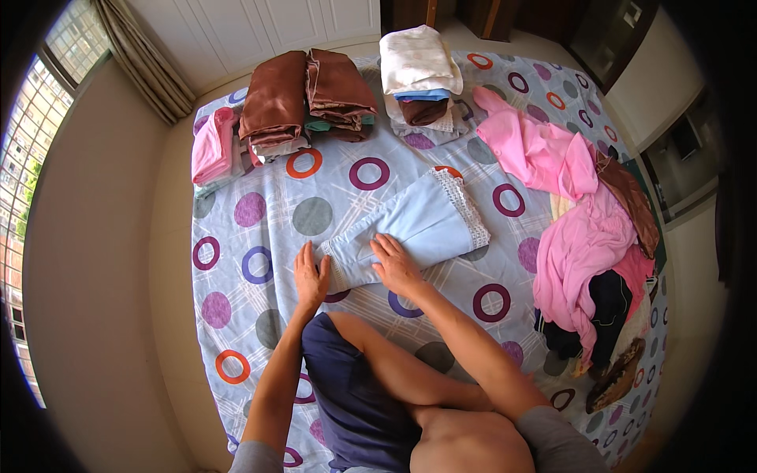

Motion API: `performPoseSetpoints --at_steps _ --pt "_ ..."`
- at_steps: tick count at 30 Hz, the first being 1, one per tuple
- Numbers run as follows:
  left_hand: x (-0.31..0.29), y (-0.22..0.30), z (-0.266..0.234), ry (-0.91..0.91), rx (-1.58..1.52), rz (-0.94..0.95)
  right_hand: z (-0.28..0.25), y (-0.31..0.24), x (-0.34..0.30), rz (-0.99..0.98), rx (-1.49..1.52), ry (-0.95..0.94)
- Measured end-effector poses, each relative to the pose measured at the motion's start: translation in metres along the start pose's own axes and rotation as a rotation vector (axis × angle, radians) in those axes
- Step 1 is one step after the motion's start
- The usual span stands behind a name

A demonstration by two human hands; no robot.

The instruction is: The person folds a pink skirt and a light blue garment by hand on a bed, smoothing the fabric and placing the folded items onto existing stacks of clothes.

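A light blue, lace-trimmed garment (426, 217), shaped like a skirt folded lengthwise, lies flat on the bed in front of me. Its wide lace edge points to the far right, and the narrow gathered end is toward my left hand (311, 274). That hand rests at the narrow end, its fingers stretched out. My right hand (397, 264) lies on the near side of the cloth with its fingers spread, pressing flat rather than gripping. Neither hand holds anything between its fingers.
Along the far edge stand folded stacks: pink clothes (213, 150), brown satin cloth (272, 98), more brown cloth (339, 91) and a white-topped pile (422, 59). Loose pink clothes (579, 244) and dark garments (607, 311) are heaped on the right. The patterned bedsheet (260, 315) lies underneath.
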State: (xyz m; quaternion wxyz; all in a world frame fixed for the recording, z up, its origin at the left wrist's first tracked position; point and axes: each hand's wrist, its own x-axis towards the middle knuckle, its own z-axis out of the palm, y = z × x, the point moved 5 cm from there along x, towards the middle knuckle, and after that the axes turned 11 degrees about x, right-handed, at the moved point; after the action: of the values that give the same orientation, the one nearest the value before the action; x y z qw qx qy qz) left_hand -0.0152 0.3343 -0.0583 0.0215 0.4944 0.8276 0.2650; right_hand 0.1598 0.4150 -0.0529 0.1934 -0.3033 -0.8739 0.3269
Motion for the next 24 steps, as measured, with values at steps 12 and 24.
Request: performPoseSetpoints --at_steps 12,24 --pt "0.005 -0.007 0.001 -0.542 -0.286 -0.469 -0.004 0.009 0.009 0.117 0.089 -0.043" --pt "0.008 0.034 -0.007 -0.659 -0.891 -0.584 -0.022 0.027 0.006 0.458 0.579 0.036"
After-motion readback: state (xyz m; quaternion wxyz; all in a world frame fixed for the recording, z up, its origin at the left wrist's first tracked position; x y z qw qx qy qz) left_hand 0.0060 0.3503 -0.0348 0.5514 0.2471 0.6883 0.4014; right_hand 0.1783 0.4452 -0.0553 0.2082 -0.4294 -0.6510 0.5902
